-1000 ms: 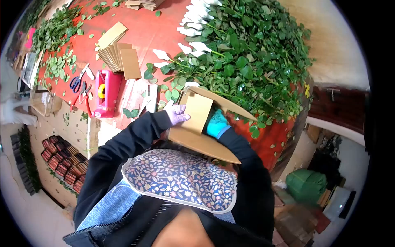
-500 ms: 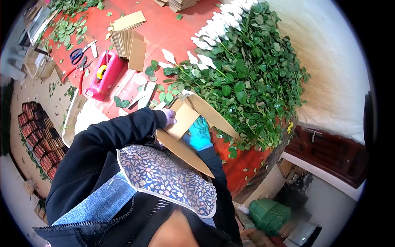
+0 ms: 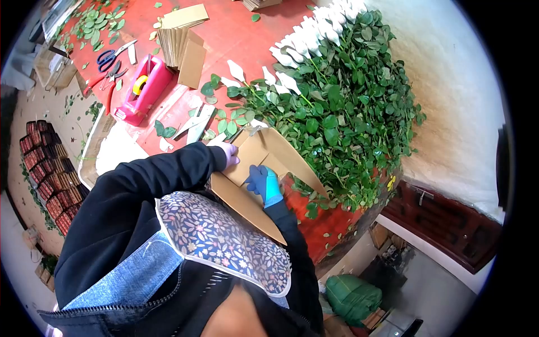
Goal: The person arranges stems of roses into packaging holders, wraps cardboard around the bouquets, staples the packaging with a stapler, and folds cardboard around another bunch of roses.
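My left hand, in a lilac glove, is closed on the left edge of a folded brown cardboard piece. Two long flaps of the cardboard stand up, one toward the flowers and the other against my apron. Inside the fold is my right hand, in a glove with dark blue fingers and a turquoise back. Its fingers are loosely bent and parted, with nothing visible in them. A smaller cardboard panel lies against the inside. Just beyond, white-headed roses with leafy green stems are heaped on the red table.
A pink tape dispenser, blue-handled scissors, red-handled pruners and a stack of cardboard pieces lie on the red tabletop. Loose leaves are scattered at the upper left. A pale crate is beside my left arm.
My right hand has turned and drawn back from the inner panel, so its dark fingers now show. The panel lies flatter inside the cardboard. My left hand keeps its grip.
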`<state>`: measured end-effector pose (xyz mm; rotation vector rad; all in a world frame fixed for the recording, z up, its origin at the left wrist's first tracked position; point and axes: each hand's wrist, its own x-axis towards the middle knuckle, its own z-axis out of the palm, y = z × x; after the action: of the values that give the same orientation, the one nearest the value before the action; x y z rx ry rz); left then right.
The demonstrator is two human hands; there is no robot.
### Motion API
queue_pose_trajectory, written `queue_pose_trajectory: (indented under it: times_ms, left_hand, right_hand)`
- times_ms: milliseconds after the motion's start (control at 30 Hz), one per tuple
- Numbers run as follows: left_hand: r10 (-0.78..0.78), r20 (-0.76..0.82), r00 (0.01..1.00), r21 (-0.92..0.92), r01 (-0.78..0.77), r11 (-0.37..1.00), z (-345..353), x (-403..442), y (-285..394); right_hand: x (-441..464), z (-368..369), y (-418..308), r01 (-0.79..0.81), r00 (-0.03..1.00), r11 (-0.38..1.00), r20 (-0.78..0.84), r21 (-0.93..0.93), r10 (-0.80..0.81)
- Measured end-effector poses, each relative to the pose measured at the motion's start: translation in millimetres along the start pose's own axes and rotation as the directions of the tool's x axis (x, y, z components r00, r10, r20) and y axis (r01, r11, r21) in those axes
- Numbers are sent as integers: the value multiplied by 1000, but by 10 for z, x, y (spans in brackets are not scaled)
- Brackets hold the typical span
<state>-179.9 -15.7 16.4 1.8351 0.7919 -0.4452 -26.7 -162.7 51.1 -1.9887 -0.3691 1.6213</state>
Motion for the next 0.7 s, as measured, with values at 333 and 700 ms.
queue_pose_trajectory:
  times_ms: [333,700]
  left_hand:
    - [190,-72,979,246,-167,955,-377,-338,-115]
    - [494,-2,870,282,-473,835,-199,-68,-56]
  right_hand:
    - [20,106,-89,43,995,996,-92,75,-36]
    - [74,83,-19,68,992,998,-105,-15,-69]
